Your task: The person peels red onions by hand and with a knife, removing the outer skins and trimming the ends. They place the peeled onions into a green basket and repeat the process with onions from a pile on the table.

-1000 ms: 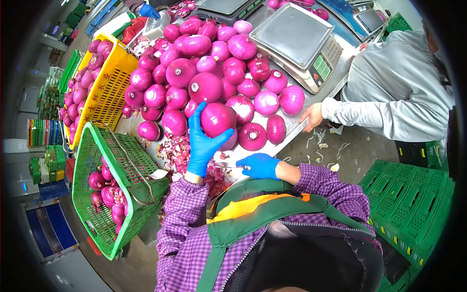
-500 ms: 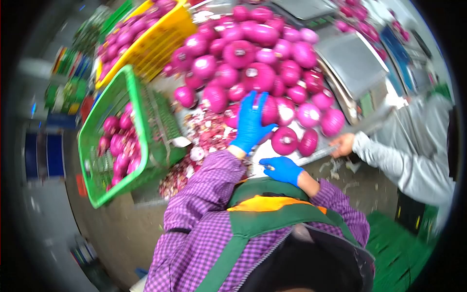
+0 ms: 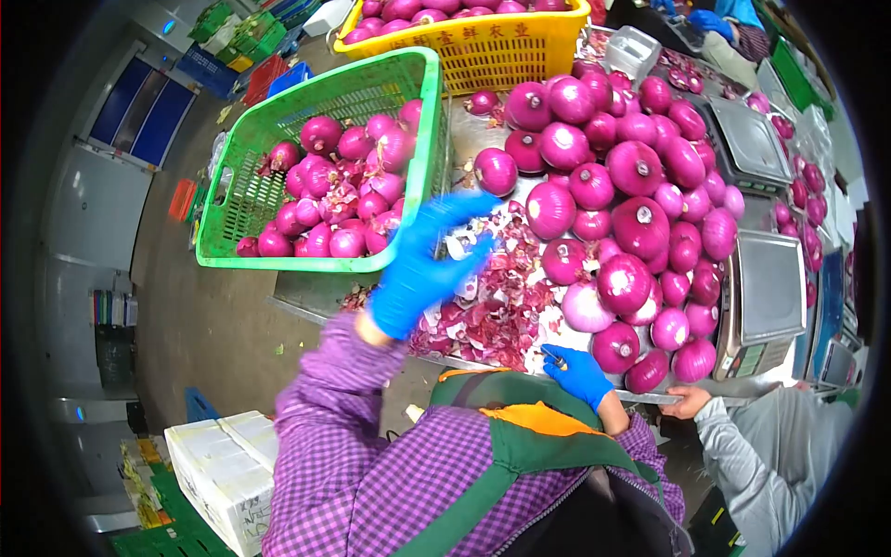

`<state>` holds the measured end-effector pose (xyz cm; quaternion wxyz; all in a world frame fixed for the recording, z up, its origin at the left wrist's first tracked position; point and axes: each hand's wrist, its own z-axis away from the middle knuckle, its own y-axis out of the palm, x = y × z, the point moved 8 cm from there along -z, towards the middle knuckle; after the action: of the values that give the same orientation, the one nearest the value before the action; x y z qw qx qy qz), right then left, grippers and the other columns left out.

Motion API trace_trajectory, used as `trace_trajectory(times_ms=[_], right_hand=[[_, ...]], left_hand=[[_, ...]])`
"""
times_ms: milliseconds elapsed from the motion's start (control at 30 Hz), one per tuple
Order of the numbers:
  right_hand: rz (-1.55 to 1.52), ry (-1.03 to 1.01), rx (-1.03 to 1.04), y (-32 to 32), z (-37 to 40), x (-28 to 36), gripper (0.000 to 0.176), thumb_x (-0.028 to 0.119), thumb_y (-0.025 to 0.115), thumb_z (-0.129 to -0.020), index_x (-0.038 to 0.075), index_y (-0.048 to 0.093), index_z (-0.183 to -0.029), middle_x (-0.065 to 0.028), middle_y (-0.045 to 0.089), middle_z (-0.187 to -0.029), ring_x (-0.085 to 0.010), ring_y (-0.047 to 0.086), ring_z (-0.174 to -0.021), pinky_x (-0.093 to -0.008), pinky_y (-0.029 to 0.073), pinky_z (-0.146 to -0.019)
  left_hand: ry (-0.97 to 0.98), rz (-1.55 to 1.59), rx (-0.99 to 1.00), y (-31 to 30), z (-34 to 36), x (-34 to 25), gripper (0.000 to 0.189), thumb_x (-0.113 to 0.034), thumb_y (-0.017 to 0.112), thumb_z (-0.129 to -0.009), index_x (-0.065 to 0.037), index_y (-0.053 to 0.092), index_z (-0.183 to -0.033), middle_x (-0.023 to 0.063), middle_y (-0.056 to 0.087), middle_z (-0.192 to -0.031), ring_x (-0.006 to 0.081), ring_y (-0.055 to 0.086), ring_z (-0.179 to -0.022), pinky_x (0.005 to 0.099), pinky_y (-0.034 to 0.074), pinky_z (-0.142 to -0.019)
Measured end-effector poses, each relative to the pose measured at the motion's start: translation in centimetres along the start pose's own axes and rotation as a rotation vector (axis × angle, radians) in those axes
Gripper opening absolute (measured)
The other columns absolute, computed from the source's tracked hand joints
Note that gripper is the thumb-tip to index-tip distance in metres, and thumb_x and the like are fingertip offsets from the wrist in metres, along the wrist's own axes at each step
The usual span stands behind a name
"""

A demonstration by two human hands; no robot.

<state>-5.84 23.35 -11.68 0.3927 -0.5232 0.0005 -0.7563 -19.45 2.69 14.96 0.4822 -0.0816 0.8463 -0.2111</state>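
Observation:
My left hand (image 3: pixel 422 269), in a blue glove, is over the near right corner of the green crate (image 3: pixel 316 264), fingers apart and blurred, with nothing plainly in it. My right hand (image 3: pixel 580 373), also gloved in blue, is closed on a small knife (image 3: pixel 555 358) by the table's near edge. Red onion skins (image 3: pixel 492 320) lie heaped between my hands. Beyond my right hand is a large pile of red onions (image 3: pixel 640 223). More onions (image 3: pixel 320 190) and some loose skins are inside the green crate.
A yellow crate of onions (image 3: pixel 506 51) stands at the back. Scales (image 3: pixel 768 288) are at the right. A co-worker's hand (image 3: pixel 687 401) touches the table edge at the lower right. A white box (image 3: pixel 223 473) stands at the lower left.
The view has turned left, bringing the green crate nearer the middle. My left hand has moved from the onion pile to the green crate's corner. My right hand stays by the table edge.

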Motion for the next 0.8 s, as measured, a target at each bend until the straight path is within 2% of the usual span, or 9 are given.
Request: trace_trajectory(times_ms=[133, 367, 433, 500, 567, 600, 667, 733, 800], right_hand=[[0.015, 0.004, 0.039, 0.7, -1.4, 0.5, 0.041, 0.03, 0.059, -0.088, 0.011, 0.058, -0.124, -0.0153, 0.064, -0.112, -0.0313, 0.062, -0.101, -0.0384, 0.048, -0.088], [-0.012, 0.027, 0.042, 1.4, -2.8, 1.0, 0.04, 0.028, 0.06, -0.086, 0.013, 0.058, -0.123, -0.0166, 0.064, -0.108, -0.0329, 0.062, -0.096, -0.0388, 0.048, -0.085], [-0.068, 0.076, 0.024, 1.5, -2.3, 0.6, 0.039, 0.028, 0.061, -0.084, 0.013, 0.06, -0.121, -0.0166, 0.065, -0.104, -0.033, 0.062, -0.094, -0.0387, 0.049, -0.084], [-0.015, 0.101, -0.056, 0.9, -2.2, 1.0, 0.038, 0.029, 0.06, -0.084, 0.014, 0.06, -0.12, -0.0163, 0.065, -0.103, -0.0334, 0.062, -0.094, -0.0393, 0.049, -0.083], [0.025, 0.138, -0.141, 1.3, -2.2, 0.5, 0.037, 0.029, 0.059, -0.084, 0.015, 0.06, -0.118, -0.0161, 0.065, -0.102, -0.0338, 0.062, -0.093, -0.0399, 0.049, -0.082], [0.058, 0.108, -0.126, 2.2, -2.6, 0.1, 0.036, 0.03, 0.058, -0.084, 0.016, 0.06, -0.117, -0.0161, 0.064, -0.1, -0.0341, 0.062, -0.091, -0.0408, 0.049, -0.081], [0.07, 0.114, -0.157, 2.5, -2.5, 0.2, 0.035, 0.03, 0.057, -0.084, 0.017, 0.06, -0.116, -0.0162, 0.064, -0.098, -0.0344, 0.062, -0.09, -0.0418, 0.049, -0.08], [0.103, 0.113, -0.105, 3.0, -2.6, 0.9, 0.035, 0.031, 0.056, -0.084, 0.018, 0.059, -0.116, -0.0159, 0.064, -0.097, -0.034, 0.062, -0.088, -0.0431, 0.049, -0.078], [0.066, 0.159, -0.101, 3.4, -2.7, 0.8, 0.036, 0.032, 0.058, -0.082, 0.018, 0.06, -0.115, -0.0157, 0.064, -0.098, -0.0338, 0.062, -0.089, -0.0435, 0.049, -0.079]], left_hand=[[-0.277, -0.033, -0.16, -12.5, -3.0, 9.2, 0.037, -0.005, 0.066, -0.085, 0.0, 0.056, -0.12, 0.0087, 0.062, -0.112, 0.0164, 0.059, -0.103, 0.0306, 0.048, -0.09], [-0.706, -0.546, -0.41, -30.7, -3.1, 31.5, 0.081, -0.046, 0.078, -0.07, 0.006, 0.048, -0.123, 0.02, 0.057, -0.12, 0.0273, 0.056, -0.107, 0.0394, 0.047, -0.087], [-0.739, -0.666, -0.362, -30.4, -3.9, 31.5, 0.083, -0.057, 0.075, -0.067, 0.009, 0.053, -0.113, 0.0218, 0.06, -0.108, 0.0289, 0.058, -0.099, 0.0451, 0.046, -0.081], [-0.887, -0.823, -0.129, -34.0, -4.4, 40.7, 0.078, -0.059, 0.073, -0.068, 0.009, 0.06, -0.103, 0.0199, 0.064, -0.093, 0.0263, 0.06, -0.084, 0.0438, 0.048, -0.073], [-0.726, -0.395, -0.191, -34.8, -4.4, 47.2, 0.077, -0.056, 0.073, -0.071, 0.011, 0.06, -0.108, 0.0226, 0.064, -0.106, 0.0257, 0.062, -0.094, 0.0399, 0.051, -0.077], [-0.885, -0.716, -0.179, -35.7, -4.9, 48.4, 0.075, -0.052, 0.07, -0.076, 0.009, 0.056, -0.118, 0.0222, 0.06, -0.116, 0.0276, 0.06, -0.106, 0.0388, 0.049, -0.088], [-0.509, -1.157, 0.272, -33.1, -8.5, 52.2, 0.068, -0.057, 0.063, -0.078, -0.001, 0.061, -0.117, 0.0161, 0.063, -0.115, 0.0285, 0.06, -0.104, 0.0415, 0.049, -0.087], [-0.961, -0.929, -0.283, -32.0, -6.4, 44.0, 0.074, -0.053, 0.072, -0.07, -0.002, 0.057, -0.121, 0.0165, 0.058, -0.122, 0.0263, 0.055, -0.113, 0.0413, 0.046, -0.096], [-1.001, -0.712, -0.383, -31.2, -5.7, 42.9, 0.122, -0.068, 0.078, -0.049, 0.012, 0.036, -0.132, 0.0268, 0.049, -0.129, 0.034, 0.049, -0.12, 0.0393, 0.041, -0.103]])
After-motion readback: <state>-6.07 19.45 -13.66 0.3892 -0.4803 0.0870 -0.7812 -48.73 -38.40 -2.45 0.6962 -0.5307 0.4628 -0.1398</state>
